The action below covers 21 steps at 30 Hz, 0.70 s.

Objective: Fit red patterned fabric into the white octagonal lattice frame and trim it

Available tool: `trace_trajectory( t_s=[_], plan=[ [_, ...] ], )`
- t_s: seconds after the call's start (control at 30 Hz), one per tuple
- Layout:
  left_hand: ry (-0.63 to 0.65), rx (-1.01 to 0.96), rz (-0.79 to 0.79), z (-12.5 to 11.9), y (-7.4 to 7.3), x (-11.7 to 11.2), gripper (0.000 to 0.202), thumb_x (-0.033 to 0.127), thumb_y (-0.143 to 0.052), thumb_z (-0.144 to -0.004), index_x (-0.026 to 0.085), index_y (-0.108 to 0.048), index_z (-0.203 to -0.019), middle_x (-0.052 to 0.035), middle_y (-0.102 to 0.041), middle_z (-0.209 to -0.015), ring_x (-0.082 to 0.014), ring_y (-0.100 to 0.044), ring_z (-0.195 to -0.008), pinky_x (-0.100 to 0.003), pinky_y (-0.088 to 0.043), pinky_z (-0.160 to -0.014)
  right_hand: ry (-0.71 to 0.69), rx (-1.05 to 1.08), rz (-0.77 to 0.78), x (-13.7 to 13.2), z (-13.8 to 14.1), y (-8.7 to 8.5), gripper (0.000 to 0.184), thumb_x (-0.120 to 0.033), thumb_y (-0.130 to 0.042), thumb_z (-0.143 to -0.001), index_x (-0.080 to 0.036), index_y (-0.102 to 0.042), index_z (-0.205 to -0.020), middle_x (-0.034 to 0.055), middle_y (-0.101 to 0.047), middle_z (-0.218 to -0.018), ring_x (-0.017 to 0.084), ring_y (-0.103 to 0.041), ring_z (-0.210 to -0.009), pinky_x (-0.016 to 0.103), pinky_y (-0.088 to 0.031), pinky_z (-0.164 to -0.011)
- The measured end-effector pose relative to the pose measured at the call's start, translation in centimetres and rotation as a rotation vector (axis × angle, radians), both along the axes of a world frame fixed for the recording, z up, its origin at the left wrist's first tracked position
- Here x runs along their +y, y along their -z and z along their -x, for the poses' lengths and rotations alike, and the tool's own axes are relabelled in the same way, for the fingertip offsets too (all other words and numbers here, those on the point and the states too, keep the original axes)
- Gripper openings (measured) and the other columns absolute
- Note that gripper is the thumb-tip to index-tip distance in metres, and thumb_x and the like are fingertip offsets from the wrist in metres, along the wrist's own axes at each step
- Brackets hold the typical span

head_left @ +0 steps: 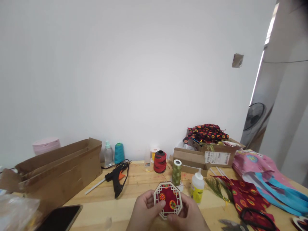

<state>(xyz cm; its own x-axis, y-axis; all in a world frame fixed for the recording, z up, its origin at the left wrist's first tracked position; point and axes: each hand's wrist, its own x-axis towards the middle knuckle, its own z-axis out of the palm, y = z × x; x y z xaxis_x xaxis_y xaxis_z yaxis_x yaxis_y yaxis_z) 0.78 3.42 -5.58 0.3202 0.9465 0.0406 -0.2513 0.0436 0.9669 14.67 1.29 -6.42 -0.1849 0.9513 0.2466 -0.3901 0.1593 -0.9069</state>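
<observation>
You are at a pale wood surface [141,189] set against a plain white wall [134,70]; a fan [253,115] stands in the gap at the right. Along the back sit a long open carton [60,170], a clear bottle [108,154], a teal spool [119,153], a red spool [160,161] and a box [192,159] with patterned cloth [207,132] heaped behind it. A black glue gun [117,177] lies left of centre, and a phone [60,218] lies dark at the near left edge. A green spool [176,172] and a glue bottle [197,186] stand just beyond your hands. More red cloth [245,195] and a pink bag [262,173] spread to the right, with scissors [247,219] at the near edge.

The box carries a white shipping label [217,158] — its print is too small to read. The glue bottle's yellow label is likewise unreadable.

Your left hand [143,211] and right hand [189,216] both grip an octagon [167,199] — a pale lattice frame over red patterned cloth — held low at the centre, just above the surface. The left thumb lies across its left edge, the right thumb on its lower edge, the other fingers curled behind it.
</observation>
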Motion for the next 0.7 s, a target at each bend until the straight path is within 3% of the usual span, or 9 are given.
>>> trace_trajectory(
  t_s=[0.1, 0.2, 0.27, 0.37, 0.43, 0.5, 0.6, 0.7],
  plan=[
    [-0.005, -0.022, 0.017, -0.4, -0.4, -0.2, 0.027, 0.02, -0.066, -0.055, 0.01, -0.058, -0.078, -0.0073, -0.068, -0.071, -0.0177, -0.06, -0.065, -0.033, -0.046, -0.068, -0.056, 0.001, -0.028, 0.1, -0.1, 0.2, 0.049, -0.011, -0.071, -0.047, -0.015, -0.054, -0.093, 0.0037, -0.065, -0.08, 0.018, -0.059, -0.072, 0.028, -0.045, -0.066],
    [0.028, -0.066, 0.109, -0.3, -0.9, -0.4, 0.023, 0.027, -0.059, -0.063, 0.011, -0.058, -0.079, -0.0069, -0.068, -0.07, -0.0179, -0.06, -0.063, -0.032, -0.046, -0.062, -0.039, -0.009, -0.005, 0.4, -0.2, 0.9, 0.049, -0.015, -0.071, -0.048, -0.015, -0.052, -0.093, 0.006, -0.065, -0.084, 0.02, -0.058, -0.075, 0.03, -0.045, -0.068],
    [0.059, -0.083, 0.159, 0.0, -1.2, -0.5, 0.026, 0.031, -0.053, -0.068, 0.011, -0.058, -0.085, -0.0071, -0.068, -0.071, -0.0179, -0.06, -0.063, -0.03, -0.045, -0.059, 0.047, -0.032, 0.002, 0.5, -0.3, 1.1, 0.05, -0.02, -0.07, -0.049, -0.015, -0.05, -0.096, 0.0074, -0.064, -0.087, 0.021, -0.058, -0.076, 0.032, -0.045, -0.07],
    [0.047, -0.024, 0.161, 0.3, -1.2, -0.5, 0.032, 0.034, -0.052, -0.068, 0.012, -0.058, -0.091, -0.0072, -0.068, -0.073, -0.0166, -0.06, -0.063, -0.025, -0.043, -0.055, 0.317, -0.228, -0.047, 0.4, -0.7, 1.0, 0.055, -0.024, -0.065, -0.055, -0.017, -0.042, -0.105, 0.0094, -0.059, -0.098, 0.022, -0.057, -0.08, 0.03, -0.048, -0.064],
    [0.034, 0.018, 0.165, 0.4, -1.2, -0.5, 0.034, 0.035, -0.053, -0.067, 0.012, -0.059, -0.091, -0.0073, -0.068, -0.074, -0.0157, -0.06, -0.061, -0.022, -0.041, -0.051, 0.517, -0.475, -0.174, 0.2, -1.3, 0.7, 0.051, -0.024, -0.06, -0.062, -0.019, -0.04, -0.109, 0.0104, -0.053, -0.105, 0.022, -0.054, -0.086, 0.03, -0.049, -0.062],
    [0.04, 0.024, 0.171, 0.3, -1.2, -0.4, 0.034, 0.035, -0.054, -0.066, 0.012, -0.059, -0.09, -0.0074, -0.068, -0.073, -0.0151, -0.06, -0.06, -0.021, -0.04, -0.048, 0.634, -0.728, -0.411, 0.1, -1.9, 0.4, 0.039, -0.022, -0.056, -0.066, -0.021, -0.045, -0.104, 0.0095, -0.05, -0.105, 0.022, -0.05, -0.092, 0.031, -0.047, -0.068],
    [0.054, 0.05, 0.156, 0.2, -1.0, -0.5, 0.033, 0.034, -0.055, -0.065, 0.011, -0.06, -0.089, -0.0069, -0.068, -0.068, -0.0139, -0.059, -0.057, -0.02, -0.039, -0.047, 0.705, -0.967, -0.732, 0.0, -2.4, -0.3, 0.022, -0.018, -0.055, -0.067, -0.022, -0.056, -0.088, 0.0087, -0.047, -0.102, 0.022, -0.045, -0.095, 0.035, -0.043, -0.075],
    [0.062, 0.089, 0.111, 0.1, -0.9, -0.6, 0.033, 0.035, -0.055, -0.064, 0.011, -0.061, -0.087, -0.0057, -0.068, -0.064, -0.0128, -0.058, -0.055, -0.02, -0.04, -0.047, 0.751, -1.092, -0.813, 0.0, -2.1, -1.0, 0.016, -0.014, -0.054, -0.067, -0.022, -0.058, -0.08, 0.0085, -0.042, -0.102, 0.024, -0.04, -0.098, 0.04, -0.04, -0.077]
  ],
)
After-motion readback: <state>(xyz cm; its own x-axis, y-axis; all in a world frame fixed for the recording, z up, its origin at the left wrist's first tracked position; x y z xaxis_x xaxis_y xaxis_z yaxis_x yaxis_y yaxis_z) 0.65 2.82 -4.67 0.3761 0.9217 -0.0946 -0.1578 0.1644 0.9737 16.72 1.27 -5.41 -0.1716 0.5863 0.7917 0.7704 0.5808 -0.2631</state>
